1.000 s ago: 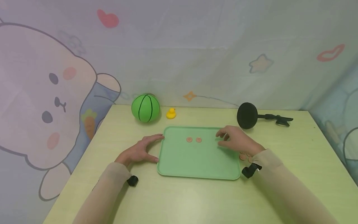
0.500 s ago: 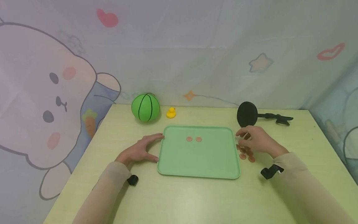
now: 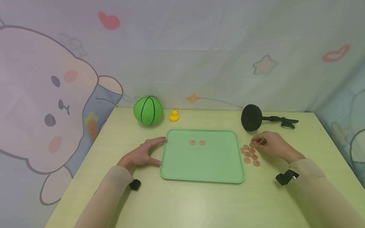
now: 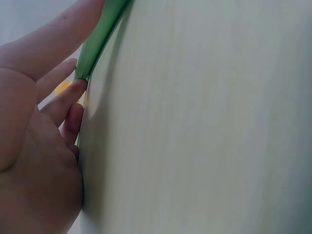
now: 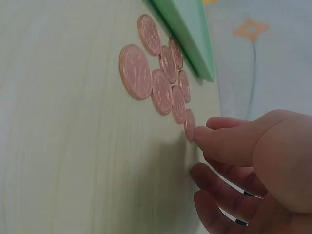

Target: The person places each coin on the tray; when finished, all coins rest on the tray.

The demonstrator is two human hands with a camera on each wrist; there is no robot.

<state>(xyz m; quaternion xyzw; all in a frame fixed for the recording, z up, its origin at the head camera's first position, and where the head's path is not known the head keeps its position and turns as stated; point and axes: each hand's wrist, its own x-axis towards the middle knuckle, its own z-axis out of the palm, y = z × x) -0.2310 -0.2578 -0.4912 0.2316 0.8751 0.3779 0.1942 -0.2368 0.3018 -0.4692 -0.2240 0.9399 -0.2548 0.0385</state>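
The left hand [image 3: 139, 155] lies with thumb and fingers spread against the near-left side of a green tray [image 3: 205, 164], grasping nothing; the right hand [image 3: 272, 144] is bent down past the tray's right side with its thumb at a coin, and whether it pinches that coin or only touches it cannot be told. The pale table [image 3: 196, 202] carries everything, with the tray flat in the middle. Behind the tray stand a black round-headed stand [image 3: 251, 117] to the right, and a green ball [image 3: 147, 110] and a small yellow duck [image 3: 174, 116] to the left. Smallest are the coins: two copper-coloured coins [image 3: 192, 142] sit side by side, just apart, in the far half of the tray, while eight loose coins [image 3: 247, 154] cluster on the table just outside its right edge. Judged by that split, the work looks early, with the larger share outside the tray. Only the head view shows the pair inside the tray. The right wrist view brings out the relief on the clustered coins and the thumb tip at the farthest one; the left wrist view shows no coins, only fingers meeting the tray's outer wall.
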